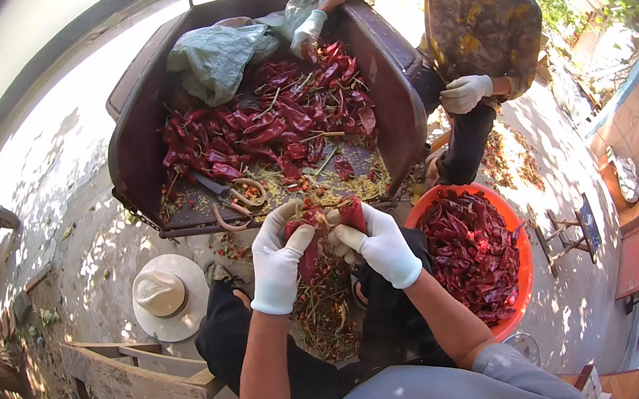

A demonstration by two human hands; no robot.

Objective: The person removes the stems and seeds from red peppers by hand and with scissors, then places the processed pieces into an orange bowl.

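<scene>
White knit gloves cover both my hands. My left hand [278, 256] grips a torn dried red chili pepper [311, 261] between thumb and fingers. Close beside it, my right hand [377, 243] pinches another red pepper piece [352, 217]. Both are held over my lap, just in front of the cart bed's near edge. On the cart bed [189, 201] lies a heap of dried red peppers [284, 116] among stems and loose yellow seeds. A pair of scissors [218, 190] with looped handles rests at the bed's near left. Stems and scraps [326, 319] cover the ground between my legs.
An orange-red basin [525, 269] full of pepper pieces stands at my right. A masked co-worker [472, 28] reaches a gloved hand [308, 32] into the heap, near a green woven sack [219, 58]. At left are a pale hat [165, 295] and a wooden frame [136, 369].
</scene>
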